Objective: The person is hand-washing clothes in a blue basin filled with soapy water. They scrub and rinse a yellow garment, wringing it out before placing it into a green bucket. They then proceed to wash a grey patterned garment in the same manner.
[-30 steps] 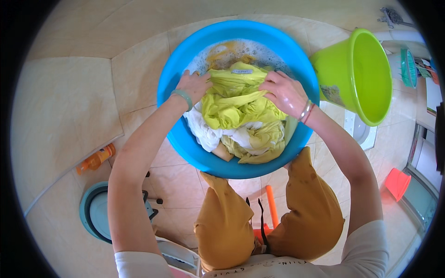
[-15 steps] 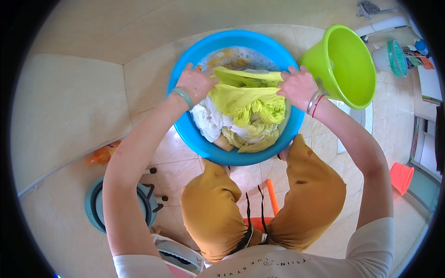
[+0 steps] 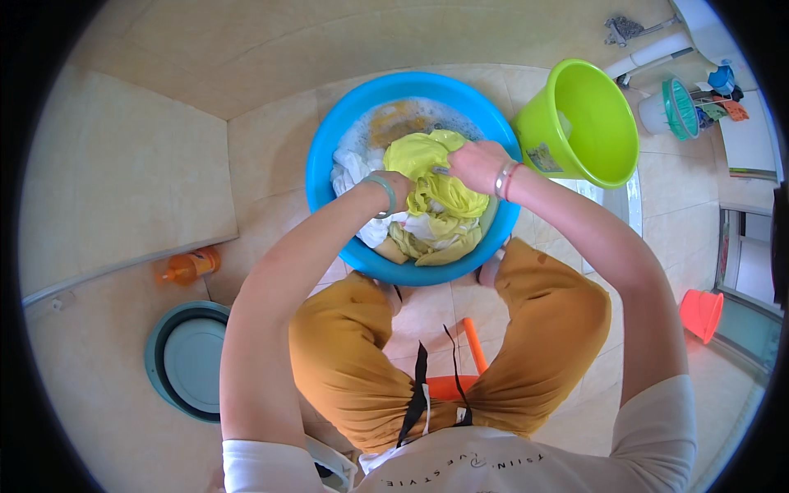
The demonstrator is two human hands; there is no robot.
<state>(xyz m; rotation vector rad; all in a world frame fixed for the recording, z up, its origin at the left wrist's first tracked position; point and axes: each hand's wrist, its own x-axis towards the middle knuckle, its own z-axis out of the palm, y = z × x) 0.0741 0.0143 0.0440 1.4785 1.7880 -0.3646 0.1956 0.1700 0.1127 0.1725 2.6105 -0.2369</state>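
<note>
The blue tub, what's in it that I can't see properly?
Head view only:
- Bottom of the blue tub: hidden by suds and the yellow cloth.
- Left hand: its fingers are buried in the cloth, so the grip cannot be made out.
- White cloth: mostly under the yellow one, so its shape cannot be told.
- Right hand: fingers curled into the cloth, tips hidden.
- Green bucket: whether it holds water cannot be told.

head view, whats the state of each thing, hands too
blue basin: upright, holds suds and wet laundry
yellow cloth: bunched, wet, gripped by both hands
left hand: closed on the cloth
right hand: closed on the cloth
green bucket: upright
orange bottle: lying on its side
</note>
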